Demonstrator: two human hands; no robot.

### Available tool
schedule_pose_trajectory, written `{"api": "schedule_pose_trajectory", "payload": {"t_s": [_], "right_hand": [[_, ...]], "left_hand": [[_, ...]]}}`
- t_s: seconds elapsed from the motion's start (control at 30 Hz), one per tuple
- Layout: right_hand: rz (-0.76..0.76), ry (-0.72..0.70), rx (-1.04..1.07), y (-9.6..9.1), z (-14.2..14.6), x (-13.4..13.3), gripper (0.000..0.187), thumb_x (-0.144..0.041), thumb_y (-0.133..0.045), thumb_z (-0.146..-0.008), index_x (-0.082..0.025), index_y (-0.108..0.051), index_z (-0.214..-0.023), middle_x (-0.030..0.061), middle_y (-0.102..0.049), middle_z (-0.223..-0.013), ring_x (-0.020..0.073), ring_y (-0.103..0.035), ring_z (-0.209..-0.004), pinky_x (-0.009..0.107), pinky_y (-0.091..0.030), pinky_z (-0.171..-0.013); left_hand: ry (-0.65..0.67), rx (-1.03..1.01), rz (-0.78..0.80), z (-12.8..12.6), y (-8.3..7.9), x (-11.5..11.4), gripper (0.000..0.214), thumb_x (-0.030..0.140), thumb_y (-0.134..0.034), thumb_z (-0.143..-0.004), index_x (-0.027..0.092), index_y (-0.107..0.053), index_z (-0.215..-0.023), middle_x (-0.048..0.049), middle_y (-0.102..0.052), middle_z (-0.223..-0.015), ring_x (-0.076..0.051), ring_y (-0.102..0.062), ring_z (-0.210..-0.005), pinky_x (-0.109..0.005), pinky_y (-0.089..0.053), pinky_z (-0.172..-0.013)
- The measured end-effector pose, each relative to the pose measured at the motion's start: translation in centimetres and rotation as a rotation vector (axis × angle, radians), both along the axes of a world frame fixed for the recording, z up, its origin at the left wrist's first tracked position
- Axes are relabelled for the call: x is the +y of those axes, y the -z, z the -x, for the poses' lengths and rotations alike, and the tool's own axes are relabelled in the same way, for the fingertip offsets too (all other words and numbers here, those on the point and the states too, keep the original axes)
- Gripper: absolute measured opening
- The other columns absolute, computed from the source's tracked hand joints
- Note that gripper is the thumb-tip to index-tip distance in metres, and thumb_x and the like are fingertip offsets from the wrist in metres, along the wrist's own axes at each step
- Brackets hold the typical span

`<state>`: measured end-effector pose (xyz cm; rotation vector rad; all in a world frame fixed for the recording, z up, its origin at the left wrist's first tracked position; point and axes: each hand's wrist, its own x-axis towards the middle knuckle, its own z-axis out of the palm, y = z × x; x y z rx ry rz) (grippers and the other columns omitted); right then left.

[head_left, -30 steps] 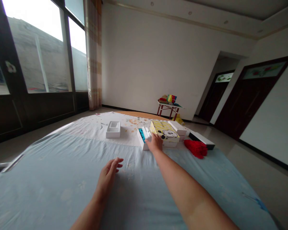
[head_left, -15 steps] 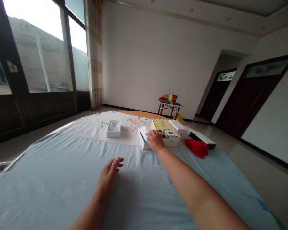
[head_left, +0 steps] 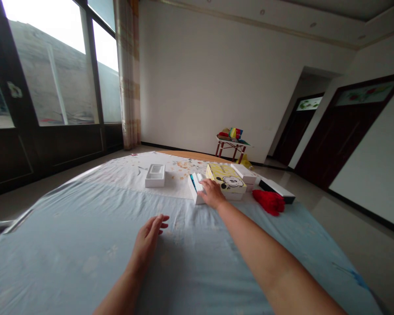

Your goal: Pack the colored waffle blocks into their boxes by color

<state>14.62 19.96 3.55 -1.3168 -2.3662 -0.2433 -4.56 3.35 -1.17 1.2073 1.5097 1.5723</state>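
Observation:
My right hand (head_left: pixel 212 193) reaches forward, its fingers curled over a small white object (head_left: pixel 200 181) at a narrow white box (head_left: pixel 194 193). A teal strip shows inside that box along its left side. The fingertips are partly hidden, and the white object's kind cannot be made out. Close behind and right of this hand sits a yellow-and-white cartoon box (head_left: pixel 228 178) with a mouse face on the lid. My left hand (head_left: pixel 152 228) hovers or rests over the blue cloth, fingers apart and slightly bent, holding nothing. Beyond it lies an open white box (head_left: pixel 155 176) with a moulded insert.
To the right are a white box (head_left: pixel 244 173), a red fluffy item (head_left: pixel 269 202) and a flat black-and-white box (head_left: pixel 277 191). A light blue cloth (head_left: pixel 85 245) covers the near part of the table. A small stand (head_left: pixel 231 143) with colourful things stands by the wall.
The white object under my right fingers has shifted slightly to the right, and more of the teal strip shows in the box. My left hand stays nearly still.

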Motion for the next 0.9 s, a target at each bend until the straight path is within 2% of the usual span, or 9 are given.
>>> {"api": "schedule_pose_trajectory", "payload": {"t_s": [0.13, 0.27, 0.5, 0.73, 0.9], "right_hand": [[0.060, 0.290, 0.021, -0.7, 0.6, -0.1, 0.039, -0.040, -0.043, -0.084, -0.016, -0.053, -0.113, 0.0141, -0.053, -0.114, 0.0235, -0.047, -0.106, 0.033, -0.035, -0.089], [0.154, 0.396, -0.006, -0.8, 1.2, 0.3, 0.043, -0.048, -0.044, -0.081, -0.014, -0.058, -0.105, 0.0181, -0.058, -0.108, 0.0283, -0.052, -0.101, 0.037, -0.040, -0.080], [0.270, 0.446, -0.053, -1.4, 2.1, 0.9, 0.045, -0.052, -0.045, -0.079, -0.015, -0.061, -0.100, 0.0173, -0.063, -0.104, 0.0281, -0.058, -0.096, 0.037, -0.042, -0.074], [0.256, 0.457, -0.031, -1.3, 2.2, 0.7, 0.043, -0.050, -0.043, -0.080, -0.017, -0.056, -0.105, 0.0148, -0.063, -0.103, 0.0266, -0.058, -0.096, 0.036, -0.042, -0.074], [0.212, 0.472, 0.018, -0.9, 2.2, 0.6, 0.042, -0.048, -0.043, -0.079, -0.017, -0.056, -0.105, 0.0145, -0.061, -0.105, 0.0278, -0.052, -0.104, 0.037, -0.039, -0.081]], "left_hand": [[0.007, 0.001, -0.003, -0.1, -0.1, -0.1, 0.051, 0.057, -0.043, -0.075, 0.014, -0.068, -0.085, -0.0089, -0.070, -0.079, -0.023, -0.062, -0.078, -0.034, -0.046, -0.069], [-0.008, 0.003, -0.008, -0.2, -0.4, -0.3, 0.050, 0.057, -0.044, -0.075, 0.014, -0.068, -0.084, -0.0086, -0.070, -0.077, -0.023, -0.063, -0.076, -0.034, -0.047, -0.068], [0.008, 0.000, -0.004, -0.1, -0.1, -0.1, 0.049, 0.055, -0.043, -0.076, 0.013, -0.067, -0.084, -0.0089, -0.069, -0.078, -0.022, -0.061, -0.075, -0.033, -0.046, -0.068], [0.018, -0.004, -0.014, -0.1, 0.0, 0.0, 0.048, 0.055, -0.045, -0.076, 0.014, -0.067, -0.084, -0.0084, -0.070, -0.078, -0.022, -0.063, -0.076, -0.031, -0.046, -0.066], [0.003, -0.001, -0.002, -0.3, -0.3, -0.2, 0.049, 0.056, -0.045, -0.075, 0.014, -0.067, -0.083, -0.0080, -0.070, -0.076, -0.022, -0.063, -0.075, -0.030, -0.046, -0.066]]}}
